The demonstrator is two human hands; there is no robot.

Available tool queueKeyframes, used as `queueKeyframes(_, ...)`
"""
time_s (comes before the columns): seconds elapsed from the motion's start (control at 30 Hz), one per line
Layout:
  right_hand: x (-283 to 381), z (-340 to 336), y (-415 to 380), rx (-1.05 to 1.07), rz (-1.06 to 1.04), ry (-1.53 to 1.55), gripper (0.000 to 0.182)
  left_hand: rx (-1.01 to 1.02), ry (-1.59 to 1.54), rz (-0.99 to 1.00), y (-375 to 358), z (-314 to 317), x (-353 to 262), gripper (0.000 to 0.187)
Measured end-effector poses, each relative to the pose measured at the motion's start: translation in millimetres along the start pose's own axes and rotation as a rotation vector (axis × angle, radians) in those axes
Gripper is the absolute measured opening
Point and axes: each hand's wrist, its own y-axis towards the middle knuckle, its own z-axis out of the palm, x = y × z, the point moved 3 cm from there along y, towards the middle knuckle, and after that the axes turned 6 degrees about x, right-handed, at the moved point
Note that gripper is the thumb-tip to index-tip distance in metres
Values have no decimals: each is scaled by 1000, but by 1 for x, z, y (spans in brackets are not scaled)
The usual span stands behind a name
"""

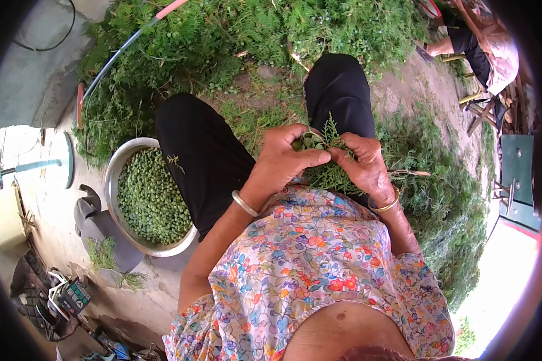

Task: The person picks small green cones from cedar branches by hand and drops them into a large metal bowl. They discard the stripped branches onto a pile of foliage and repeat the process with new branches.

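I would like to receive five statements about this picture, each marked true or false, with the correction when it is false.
1. The left hand and the right hand both hold greenery. True.
2. The metal basin is filled with bright red pieces. False: the small pieces are green.
3. The basin stands beside the right leg. False: it is beside the left leg.
4. The left forearm wears a bangle. True.
5. The top is plain black. False: it has a flower pattern.

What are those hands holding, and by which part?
The left hand and right hand hold a leafy green sprig between them; foliage sticks out beyond, but where along it they grip is hidden.
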Motion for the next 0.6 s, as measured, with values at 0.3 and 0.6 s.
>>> queueKeyframes(0.3,6,0,1,49,17,41,16,91,140,-57,-3,-14,3,9)
queueKeyframes(0.6,0,-8,5,14,32,113,13,105,-407,-185,-12,-20,2,13)
